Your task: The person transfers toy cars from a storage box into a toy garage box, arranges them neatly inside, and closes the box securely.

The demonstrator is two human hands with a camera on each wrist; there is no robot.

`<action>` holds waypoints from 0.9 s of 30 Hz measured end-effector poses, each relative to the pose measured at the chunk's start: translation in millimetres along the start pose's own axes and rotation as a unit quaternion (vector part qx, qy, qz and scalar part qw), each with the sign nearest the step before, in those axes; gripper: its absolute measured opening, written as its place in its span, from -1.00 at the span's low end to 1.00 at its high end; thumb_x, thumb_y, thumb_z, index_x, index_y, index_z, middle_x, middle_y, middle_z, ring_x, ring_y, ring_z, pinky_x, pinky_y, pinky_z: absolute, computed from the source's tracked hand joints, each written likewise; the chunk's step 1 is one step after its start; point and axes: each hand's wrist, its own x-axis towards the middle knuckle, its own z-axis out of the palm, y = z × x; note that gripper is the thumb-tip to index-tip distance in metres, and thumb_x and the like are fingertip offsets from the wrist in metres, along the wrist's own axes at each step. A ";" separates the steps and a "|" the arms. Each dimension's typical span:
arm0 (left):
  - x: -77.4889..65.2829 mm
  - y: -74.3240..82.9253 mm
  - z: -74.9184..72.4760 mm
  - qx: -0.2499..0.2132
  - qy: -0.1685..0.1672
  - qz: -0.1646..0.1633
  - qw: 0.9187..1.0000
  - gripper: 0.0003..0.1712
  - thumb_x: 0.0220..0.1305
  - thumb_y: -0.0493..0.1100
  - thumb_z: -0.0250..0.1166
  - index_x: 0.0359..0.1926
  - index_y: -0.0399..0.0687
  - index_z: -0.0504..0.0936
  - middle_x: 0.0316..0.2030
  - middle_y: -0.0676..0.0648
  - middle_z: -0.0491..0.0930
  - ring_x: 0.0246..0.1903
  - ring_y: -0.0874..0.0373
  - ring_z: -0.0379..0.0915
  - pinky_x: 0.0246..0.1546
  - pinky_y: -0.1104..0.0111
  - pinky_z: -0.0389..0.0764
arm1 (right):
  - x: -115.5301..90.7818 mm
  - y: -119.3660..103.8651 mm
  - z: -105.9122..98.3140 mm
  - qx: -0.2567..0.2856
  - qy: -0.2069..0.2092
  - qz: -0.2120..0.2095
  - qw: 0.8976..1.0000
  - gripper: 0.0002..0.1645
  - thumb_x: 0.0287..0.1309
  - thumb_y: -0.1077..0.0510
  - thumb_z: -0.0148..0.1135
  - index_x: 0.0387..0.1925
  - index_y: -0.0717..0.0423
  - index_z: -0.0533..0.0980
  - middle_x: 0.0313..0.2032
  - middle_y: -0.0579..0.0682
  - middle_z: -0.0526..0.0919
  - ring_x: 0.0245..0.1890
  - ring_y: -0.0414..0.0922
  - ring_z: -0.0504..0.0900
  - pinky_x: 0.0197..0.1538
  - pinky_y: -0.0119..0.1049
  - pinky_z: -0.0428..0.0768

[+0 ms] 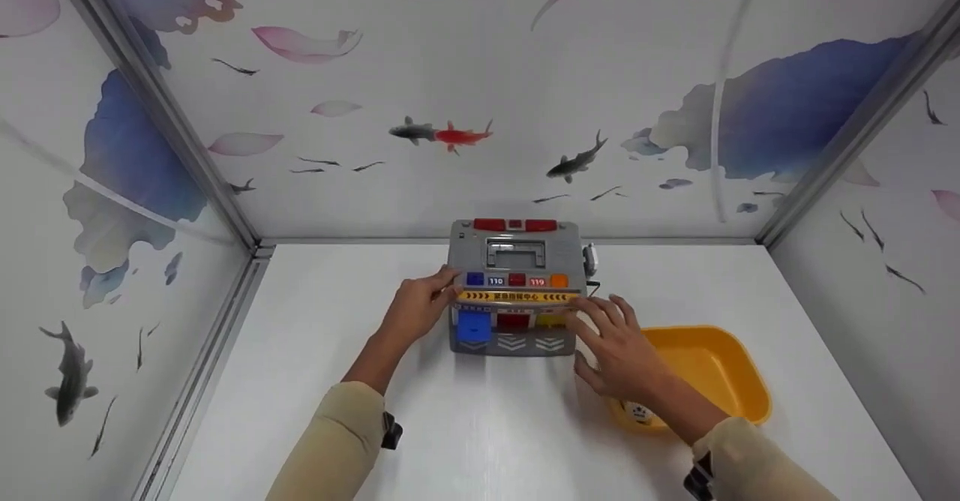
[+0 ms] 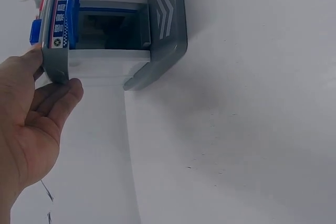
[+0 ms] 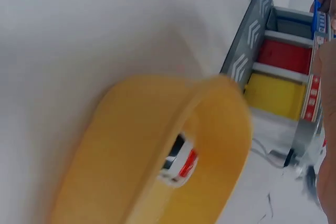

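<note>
A grey toy garage (image 1: pixel 516 296) stands against the back wall, with red lights and coloured buttons on top. Its blue door (image 2: pixel 73 14) is swung up, baring a dark bay (image 2: pixel 107 27). The red door (image 3: pixel 285 55) and the yellow door (image 3: pixel 274 94) are down. My left hand (image 1: pixel 417 304) grips the garage's left front corner, thumb and fingers on either side of the edge. At the right front, my right hand (image 1: pixel 619 351) rests its loosely bent fingertips by the top edge near the yellow door. Its fingertips are hidden in the right wrist view.
An orange tray (image 1: pixel 750 381) lies under and beyond my right forearm. Inside it is a small white, black and red object (image 3: pixel 179 162), partly hidden by the tray's wall. A thin cord and a small part hang at the garage's right side. Printed walls enclose the white table (image 1: pixel 480 441).
</note>
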 end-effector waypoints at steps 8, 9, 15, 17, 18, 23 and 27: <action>0.4 0.7 2.6 -0.003 0.000 -0.011 1.000 -0.41 0.66 0.17 0.27 0.57 0.20 0.56 0.58 -0.05 0.45 0.49 -0.07 0.57 0.49 0.06 0.63 | -30.8 21.0 -7.5 0.032 -0.043 0.021 0.998 -0.10 0.30 -0.06 0.50 0.61 -0.07 0.42 0.53 0.10 0.50 0.47 0.16 0.50 0.60 0.32 0.46; 0.4 0.9 2.2 0.000 -0.001 -0.011 1.000 -0.41 0.66 0.18 0.27 0.57 0.21 0.56 0.58 -0.05 0.44 0.50 -0.07 0.56 0.50 0.06 0.62 | -34.2 23.7 -7.4 0.039 -0.044 0.024 0.998 -0.13 0.30 -0.05 0.52 0.58 -0.08 0.45 0.51 0.09 0.52 0.45 0.15 0.52 0.59 0.29 0.48; 0.3 4.8 -1.4 0.023 -0.012 -0.013 1.000 -0.39 0.69 0.21 0.21 0.61 0.24 0.50 0.61 -0.05 0.39 0.51 -0.08 0.54 0.53 0.04 0.59 | -56.0 40.6 -3.9 0.097 -0.068 0.054 0.991 -0.42 0.30 -0.07 0.58 0.31 -0.18 0.65 0.35 0.01 0.62 0.34 0.04 0.56 0.48 0.21 0.62; 0.0 5.4 -1.6 0.026 -0.011 -0.011 1.000 -0.40 0.70 0.20 0.20 0.61 0.23 0.50 0.61 -0.05 0.40 0.51 -0.08 0.55 0.53 0.04 0.59 | -63.6 45.7 -3.1 0.108 -0.090 0.068 0.988 -0.46 0.27 -0.10 0.60 0.26 -0.24 0.68 0.35 0.01 0.62 0.34 0.06 0.55 0.47 0.24 0.62; 0.0 5.3 -1.5 0.025 -0.011 -0.009 1.000 -0.40 0.71 0.20 0.20 0.61 0.22 0.50 0.60 -0.05 0.40 0.51 -0.07 0.55 0.53 0.04 0.59 | -67.3 48.0 -2.9 0.111 -0.102 0.074 0.986 -0.46 0.26 -0.12 0.61 0.25 -0.27 0.70 0.36 0.02 0.62 0.35 0.08 0.55 0.46 0.27 0.62; -0.3 4.7 0.1 0.024 -0.006 0.004 1.000 -0.41 0.71 0.18 0.19 0.60 0.15 0.52 0.58 -0.08 0.44 0.51 -0.08 0.54 0.52 0.03 0.60 | -80.6 57.9 -1.8 0.125 -0.176 0.094 0.972 -0.40 0.22 -0.25 0.62 0.27 -0.34 0.70 0.40 0.12 0.58 0.37 0.19 0.50 0.41 0.41 0.54; -0.9 3.6 0.3 0.031 -0.004 0.000 1.000 -0.40 0.70 0.20 0.20 0.59 0.15 0.53 0.57 -0.07 0.45 0.53 -0.07 0.52 0.54 0.03 0.58 | -83.8 63.3 -0.4 0.145 -0.235 0.114 0.954 -0.20 0.14 -0.42 0.61 0.38 -0.36 0.66 0.42 0.15 0.56 0.38 0.24 0.45 0.36 0.47 0.52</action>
